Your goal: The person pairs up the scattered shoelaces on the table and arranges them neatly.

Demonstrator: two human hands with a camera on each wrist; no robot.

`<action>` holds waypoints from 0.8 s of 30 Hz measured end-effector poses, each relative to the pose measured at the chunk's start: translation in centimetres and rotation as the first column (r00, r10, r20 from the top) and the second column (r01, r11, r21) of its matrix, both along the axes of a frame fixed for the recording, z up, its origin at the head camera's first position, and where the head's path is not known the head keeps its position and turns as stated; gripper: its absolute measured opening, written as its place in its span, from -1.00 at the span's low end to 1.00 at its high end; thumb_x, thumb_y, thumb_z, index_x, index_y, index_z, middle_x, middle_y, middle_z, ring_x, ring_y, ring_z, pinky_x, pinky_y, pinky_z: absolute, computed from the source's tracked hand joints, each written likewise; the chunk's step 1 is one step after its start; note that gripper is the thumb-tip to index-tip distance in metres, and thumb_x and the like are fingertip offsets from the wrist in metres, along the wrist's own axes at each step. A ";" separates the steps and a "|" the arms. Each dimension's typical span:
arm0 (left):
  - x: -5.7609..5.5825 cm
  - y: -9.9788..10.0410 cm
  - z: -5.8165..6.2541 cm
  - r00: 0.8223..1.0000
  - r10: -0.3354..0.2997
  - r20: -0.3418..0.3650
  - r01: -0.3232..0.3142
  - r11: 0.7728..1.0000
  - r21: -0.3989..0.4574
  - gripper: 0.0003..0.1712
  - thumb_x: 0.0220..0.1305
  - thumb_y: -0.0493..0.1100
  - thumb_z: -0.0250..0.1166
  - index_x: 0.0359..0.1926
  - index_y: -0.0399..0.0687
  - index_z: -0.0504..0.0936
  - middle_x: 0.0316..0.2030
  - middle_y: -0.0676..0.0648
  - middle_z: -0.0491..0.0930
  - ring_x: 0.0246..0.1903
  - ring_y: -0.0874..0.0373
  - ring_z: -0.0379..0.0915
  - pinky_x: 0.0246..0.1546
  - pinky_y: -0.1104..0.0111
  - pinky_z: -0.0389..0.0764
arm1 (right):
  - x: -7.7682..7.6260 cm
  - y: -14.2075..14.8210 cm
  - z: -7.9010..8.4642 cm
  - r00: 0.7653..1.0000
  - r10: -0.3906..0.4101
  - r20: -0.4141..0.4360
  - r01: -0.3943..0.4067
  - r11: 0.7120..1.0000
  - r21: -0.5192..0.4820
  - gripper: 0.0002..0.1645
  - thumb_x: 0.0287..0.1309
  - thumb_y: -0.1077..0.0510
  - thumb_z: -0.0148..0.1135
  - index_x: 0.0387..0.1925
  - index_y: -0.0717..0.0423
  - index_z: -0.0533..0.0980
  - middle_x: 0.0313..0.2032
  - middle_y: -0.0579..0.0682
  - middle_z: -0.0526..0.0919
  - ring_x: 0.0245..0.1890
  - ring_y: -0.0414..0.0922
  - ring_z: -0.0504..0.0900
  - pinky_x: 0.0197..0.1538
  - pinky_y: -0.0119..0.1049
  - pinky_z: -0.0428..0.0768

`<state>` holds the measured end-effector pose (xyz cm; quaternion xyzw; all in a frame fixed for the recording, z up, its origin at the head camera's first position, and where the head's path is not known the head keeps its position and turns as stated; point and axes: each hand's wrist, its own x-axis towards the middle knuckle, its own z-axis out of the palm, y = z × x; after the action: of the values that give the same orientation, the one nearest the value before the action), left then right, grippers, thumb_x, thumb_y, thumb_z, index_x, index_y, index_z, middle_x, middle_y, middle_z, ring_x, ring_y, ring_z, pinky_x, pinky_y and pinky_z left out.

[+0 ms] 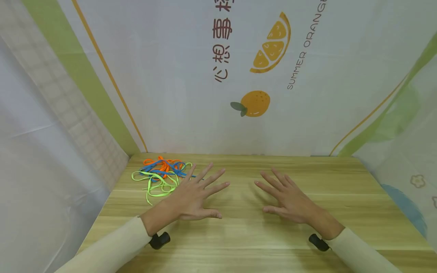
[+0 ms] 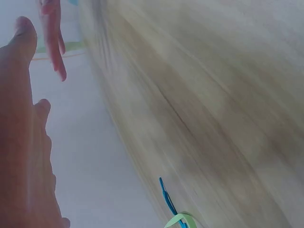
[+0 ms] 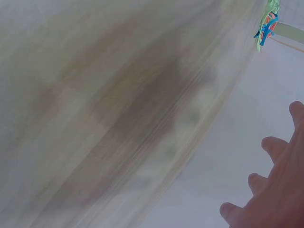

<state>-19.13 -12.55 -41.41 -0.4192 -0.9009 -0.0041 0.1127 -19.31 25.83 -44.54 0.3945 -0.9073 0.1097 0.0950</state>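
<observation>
Both hands hover over a wooden table with fingers spread, holding nothing. The left hand [image 1: 194, 195] is nearest to a loose heap of flat laces and hides part of its right side. In that heap lie an orange lace [image 1: 165, 163], a blue lace [image 1: 146, 169] and a yellow-green lace [image 1: 157, 195], tangled over one another. Across a gap of bare wood is the right hand [image 1: 290, 199], apart from any object. The left wrist view catches the tip of the blue lace [image 2: 167, 198] and a loop of the green lace [image 2: 187, 218].
The wooden table [image 1: 239, 242] meets a white printed curtain [image 1: 191, 113] at its back edge. More cloth hangs at the left [image 1: 41, 170] and right sides. A black wrist camera [image 1: 159, 240] sits under the left wrist, another [image 1: 318, 242] under the right.
</observation>
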 end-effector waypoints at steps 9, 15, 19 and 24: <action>0.4 -0.1 0.3 0.996 0.025 0.083 -0.022 0.999 -0.031 0.09 0.35 0.70 0.16 0.73 0.37 0.27 0.77 0.06 -0.08 0.73 -0.16 -0.28 0.53 -0.49 -0.13 | 0.0 0.0 -0.5 1.000 0.008 -0.009 -0.008 1.000 -0.004 0.30 0.30 -0.81 -0.19 0.71 -0.04 0.25 0.77 0.01 -0.03 0.67 0.44 -0.02 0.39 0.67 0.15; 0.7 -0.5 0.1 0.998 0.045 0.042 -0.044 0.999 -0.024 0.12 0.28 0.68 0.26 0.72 0.38 0.27 0.76 0.06 -0.03 0.73 -0.15 -0.20 0.53 -0.48 -0.13 | 0.1 0.4 -0.6 1.000 -0.024 -0.017 0.024 1.000 0.002 0.39 0.18 -0.85 -0.06 0.72 -0.03 0.23 0.76 0.01 -0.02 0.67 0.42 -0.01 0.37 0.71 0.14; 0.7 -1.4 -0.1 0.998 0.058 -0.002 -0.058 0.998 -0.009 0.13 0.25 0.67 0.30 0.71 0.36 0.31 0.75 0.03 0.03 0.72 -0.18 -0.12 0.55 -0.45 -0.12 | 0.2 1.0 -0.7 0.998 -0.066 0.005 0.066 0.998 0.018 0.38 0.13 -0.75 0.27 0.74 -0.11 0.19 0.76 0.01 -0.01 0.69 0.40 -0.05 0.41 0.70 0.06; 0.8 -2.7 -0.5 0.996 0.084 0.016 -0.084 0.996 0.028 0.12 0.22 0.63 0.37 0.69 0.34 0.36 0.75 0.04 0.05 0.71 -0.21 -0.12 0.53 -0.48 -0.10 | 0.3 1.9 -0.7 0.995 -0.098 0.005 0.097 0.995 0.025 0.37 0.09 -0.66 0.41 0.74 -0.13 0.19 0.76 0.00 0.02 0.68 0.40 -0.02 0.40 0.70 0.09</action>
<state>-18.30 -15.22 -41.87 -0.3792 -0.9184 -0.0154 0.1120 -18.99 27.71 -45.29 0.3506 -0.9271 0.0948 0.0923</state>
